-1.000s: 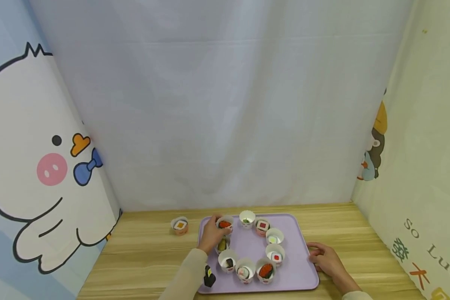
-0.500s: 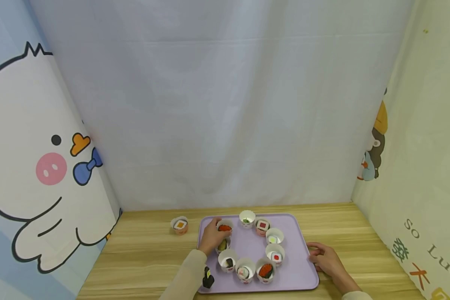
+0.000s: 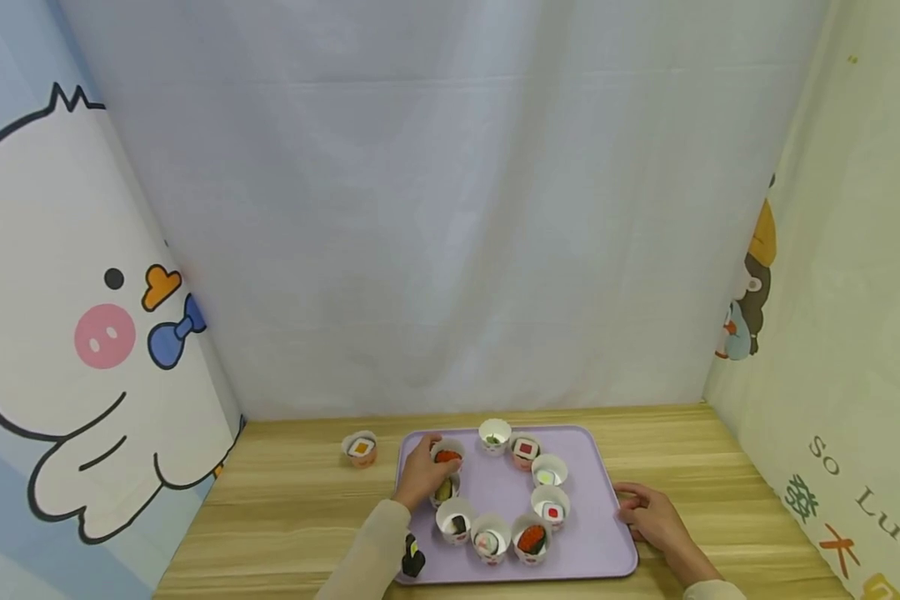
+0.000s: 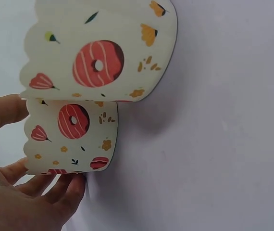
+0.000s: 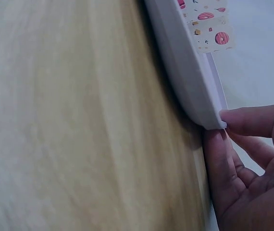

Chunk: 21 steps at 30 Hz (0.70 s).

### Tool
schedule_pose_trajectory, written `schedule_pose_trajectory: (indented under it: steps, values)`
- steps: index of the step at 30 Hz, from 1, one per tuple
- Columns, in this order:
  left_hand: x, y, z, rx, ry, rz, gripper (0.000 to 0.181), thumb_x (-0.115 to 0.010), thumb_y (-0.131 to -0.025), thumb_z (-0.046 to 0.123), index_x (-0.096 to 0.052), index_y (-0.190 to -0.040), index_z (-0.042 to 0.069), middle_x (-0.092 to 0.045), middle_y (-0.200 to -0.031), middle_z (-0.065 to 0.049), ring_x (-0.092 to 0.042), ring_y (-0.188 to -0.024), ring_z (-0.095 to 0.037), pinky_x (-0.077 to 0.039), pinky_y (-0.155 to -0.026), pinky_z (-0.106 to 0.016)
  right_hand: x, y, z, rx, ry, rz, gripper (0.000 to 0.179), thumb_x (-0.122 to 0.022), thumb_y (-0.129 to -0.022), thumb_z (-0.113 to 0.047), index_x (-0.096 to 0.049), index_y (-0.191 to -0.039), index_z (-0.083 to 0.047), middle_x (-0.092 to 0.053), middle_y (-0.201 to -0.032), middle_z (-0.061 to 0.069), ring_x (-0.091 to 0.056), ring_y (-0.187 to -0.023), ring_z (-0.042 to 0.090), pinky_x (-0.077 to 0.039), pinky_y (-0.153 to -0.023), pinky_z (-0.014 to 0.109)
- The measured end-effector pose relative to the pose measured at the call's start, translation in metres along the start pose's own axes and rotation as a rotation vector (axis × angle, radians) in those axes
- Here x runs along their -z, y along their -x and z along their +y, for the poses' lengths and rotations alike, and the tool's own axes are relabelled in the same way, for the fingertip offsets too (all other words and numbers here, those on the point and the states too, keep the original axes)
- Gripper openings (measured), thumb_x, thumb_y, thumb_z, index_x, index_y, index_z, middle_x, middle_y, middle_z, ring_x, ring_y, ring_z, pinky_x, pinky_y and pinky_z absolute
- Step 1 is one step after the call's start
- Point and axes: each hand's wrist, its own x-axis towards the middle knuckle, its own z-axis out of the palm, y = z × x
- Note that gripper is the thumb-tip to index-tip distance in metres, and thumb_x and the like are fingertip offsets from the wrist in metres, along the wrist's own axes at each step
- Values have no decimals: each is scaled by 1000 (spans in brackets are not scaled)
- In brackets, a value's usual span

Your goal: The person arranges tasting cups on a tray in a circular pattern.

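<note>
My left hand (image 3: 422,475) grips a paper cup (image 4: 72,139) printed with donuts, at the back left of a lilac tray (image 3: 588,500). Red roe sushi (image 3: 447,456) shows inside this cup in the head view. In the left wrist view the thumb lies on one side of the cup and the fingers on the other; another donut-print cup (image 4: 98,53) overlaps it. At the tray's right edge, my right hand (image 3: 654,518) pinches the rim, with the thumb on top in the right wrist view. Several sushi cups form a ring on the tray, including one with a pickle-green topping (image 3: 444,490).
A lone cup with orange-centred sushi (image 3: 361,451) stands on the wooden table (image 3: 285,500), left of the tray. A white curtain (image 3: 465,250) hangs behind the table, and printed cloths flank both sides.
The cup in my left hand has shifted slightly left and nearer to me, close to the cup in front of it. The right hand stays on the tray's edge.
</note>
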Motion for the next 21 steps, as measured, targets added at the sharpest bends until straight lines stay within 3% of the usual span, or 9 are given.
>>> schedule_pose_trajectory:
  steps: [5,14,21]
  values:
    - [3,0,-1,-27,24,-4,65,-75,-84,21,-48,-137,-3,-57,-129,-27,-60,-110,-37,-52,-86,-47,0,1,-2,-4,3,-5,50,-65,-78,6,-58,-128,6,-64,-83,5,-59,-72,14,-52,-56,28]
    - [17,2,6,-94,72,26,62,-74,-86,19,-47,-137,-5,-56,-133,-25,-54,-122,-43,-47,-98,-54,2,1,-2,-7,-19,-15,50,-66,-79,5,-57,-129,6,-64,-87,14,-59,-72,15,-52,-56,28]
    - [27,7,11,-122,89,40,63,-72,-87,21,-46,-139,-2,-54,-139,-23,-54,-125,-41,-47,-100,-52,2,0,-1,-7,-18,-16,50,-66,-79,6,-57,-128,6,-60,-78,0,-57,-70,14,-50,-55,28]
